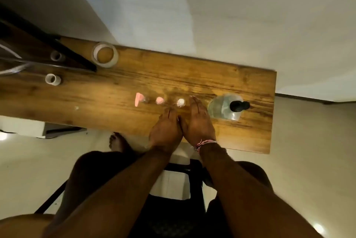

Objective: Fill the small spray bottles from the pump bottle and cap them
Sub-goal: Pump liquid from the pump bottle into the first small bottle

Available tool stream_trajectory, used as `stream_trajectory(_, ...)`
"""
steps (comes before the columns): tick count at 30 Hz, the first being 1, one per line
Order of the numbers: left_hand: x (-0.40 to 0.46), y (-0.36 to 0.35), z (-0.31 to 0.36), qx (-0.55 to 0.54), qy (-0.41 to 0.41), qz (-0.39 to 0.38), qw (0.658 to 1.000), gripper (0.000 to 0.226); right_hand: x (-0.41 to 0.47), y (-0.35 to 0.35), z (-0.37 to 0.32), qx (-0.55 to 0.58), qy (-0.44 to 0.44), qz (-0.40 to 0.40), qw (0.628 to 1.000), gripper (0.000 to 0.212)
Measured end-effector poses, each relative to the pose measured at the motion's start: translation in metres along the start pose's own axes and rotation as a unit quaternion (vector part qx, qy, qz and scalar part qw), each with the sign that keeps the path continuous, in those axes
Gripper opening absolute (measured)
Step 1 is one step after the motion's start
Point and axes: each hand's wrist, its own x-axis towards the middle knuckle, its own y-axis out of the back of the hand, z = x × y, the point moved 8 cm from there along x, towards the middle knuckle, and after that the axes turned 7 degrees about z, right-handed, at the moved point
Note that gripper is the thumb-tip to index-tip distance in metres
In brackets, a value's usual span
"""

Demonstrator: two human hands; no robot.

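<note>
A clear pump bottle (pixel 224 107) with a black pump head stands at the right of the wooden table (pixel 240 131). Three small spray bottles stand in a row left of it: one with a white top (pixel 180 102), one with a pink cap (pixel 159 100), and one with a pink cap lying beside it (pixel 139 99). My left hand (pixel 165 131) and my right hand (pixel 198 122) lie flat side by side on the table, fingers straight, holding nothing. My right fingertips reach just right of the white-topped bottle.
A roll of clear tape (pixel 105 57) lies at the back left. Two short white tubes (pixel 53 79) (pixel 56 55) sit by a dark frame at the far left. The table's right end (pixel 271 112) is close to the pump bottle.
</note>
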Motion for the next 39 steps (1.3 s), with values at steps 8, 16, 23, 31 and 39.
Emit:
stream_trajectory(8,0.023,-0.044,-0.027,-0.072,0.025,0.044,0.996,0.053,0.025,-0.023,0.013,0.017,0.031,0.040,0.999,0.059)
stream_trajectory(16,0.022,-0.051,-0.031,-0.142,0.011,0.121,0.982,0.044,0.025,-0.022,0.016,0.029,0.059,0.090,0.994,0.045)
stream_trajectory(23,-0.014,-0.032,-0.023,-0.170,-0.071,0.113,0.976,0.054,-0.019,-0.004,0.011,0.021,0.059,0.130,0.990,0.040)
stream_trajectory(31,-0.058,-0.002,-0.019,-0.221,-0.071,0.117,0.966,0.058,-0.069,0.018,-0.006,0.016,0.059,0.144,0.988,0.034)
stream_trajectory(39,-0.074,0.011,-0.015,-0.055,-0.153,0.126,0.979,0.043,-0.092,0.048,-0.012,0.160,0.026,0.193,0.968,0.020)
